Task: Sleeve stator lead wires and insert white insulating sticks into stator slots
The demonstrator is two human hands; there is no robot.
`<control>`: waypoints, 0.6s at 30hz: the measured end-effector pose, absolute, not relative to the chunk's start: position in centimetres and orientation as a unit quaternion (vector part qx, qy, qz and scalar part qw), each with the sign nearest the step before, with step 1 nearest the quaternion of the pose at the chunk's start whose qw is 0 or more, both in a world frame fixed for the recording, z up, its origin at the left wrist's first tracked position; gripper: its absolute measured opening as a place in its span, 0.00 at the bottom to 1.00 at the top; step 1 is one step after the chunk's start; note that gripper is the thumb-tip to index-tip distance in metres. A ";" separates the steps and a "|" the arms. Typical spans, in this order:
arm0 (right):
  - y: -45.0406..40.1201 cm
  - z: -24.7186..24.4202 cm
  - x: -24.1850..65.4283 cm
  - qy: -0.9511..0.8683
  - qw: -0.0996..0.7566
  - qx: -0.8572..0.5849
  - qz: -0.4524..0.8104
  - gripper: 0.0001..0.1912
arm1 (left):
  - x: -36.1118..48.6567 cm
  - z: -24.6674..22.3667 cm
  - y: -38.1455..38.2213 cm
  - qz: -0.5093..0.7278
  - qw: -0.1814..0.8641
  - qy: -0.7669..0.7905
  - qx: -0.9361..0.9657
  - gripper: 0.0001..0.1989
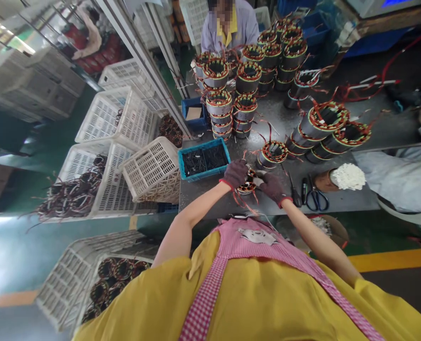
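A motor stator [246, 185] with copper windings and loose red leads rests on the dark bench near its front edge. My left hand [236, 173], in a dark glove with a red cuff, curls round its left side. On the opposite side my right hand [270, 185], gloved alike, has its fingers closed at the stator's rim. Between them the fingertips partly cover the windings. Just behind stands another stator [272, 154]. A blue tray [204, 160] of black strips lies to the left of my left hand.
Stacked stators [219, 102] stand at the back, with leaning stacks [324, 121] to the right. A screwdriver [295, 194], scissors [317, 198] and a pot of white pieces [347, 177] lie right. White crates [113, 180] fill the left floor. A co-worker [248, 21] sits opposite; another person's sleeve [395, 182] is right.
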State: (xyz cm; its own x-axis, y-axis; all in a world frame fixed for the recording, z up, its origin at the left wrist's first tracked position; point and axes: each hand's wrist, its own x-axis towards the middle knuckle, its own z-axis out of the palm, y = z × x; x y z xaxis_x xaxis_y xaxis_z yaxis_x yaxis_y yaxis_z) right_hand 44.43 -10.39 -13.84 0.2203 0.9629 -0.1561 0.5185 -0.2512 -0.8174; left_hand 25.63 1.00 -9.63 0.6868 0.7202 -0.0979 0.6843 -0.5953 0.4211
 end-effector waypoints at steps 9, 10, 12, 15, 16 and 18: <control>-8.1 -14.2 42.9 -0.589 0.269 -0.714 0.264 0.21 | 25.5 -9.8 1.7 -0.033 0.148 0.364 0.919 0.14; -7.7 -14.3 42.8 -0.593 0.268 -0.713 0.262 0.20 | 25.3 -9.9 1.8 -0.030 0.154 0.371 0.915 0.14; -6.7 -14.4 42.8 -0.587 0.262 -0.710 0.288 0.17 | 25.1 -10.0 2.0 -0.025 0.164 0.382 0.909 0.13; -5.2 -14.4 43.1 -0.572 0.252 -0.694 0.357 0.13 | 25.4 -10.3 2.2 -0.023 0.172 0.377 0.910 0.11; -4.9 -14.4 43.3 -0.569 0.253 -0.688 0.372 0.12 | 25.5 -10.4 2.3 -0.020 0.174 0.375 0.910 0.10; -4.6 -14.4 43.6 -0.565 0.267 -0.680 0.383 0.12 | 25.8 -10.5 2.2 -0.013 0.174 0.375 0.911 0.09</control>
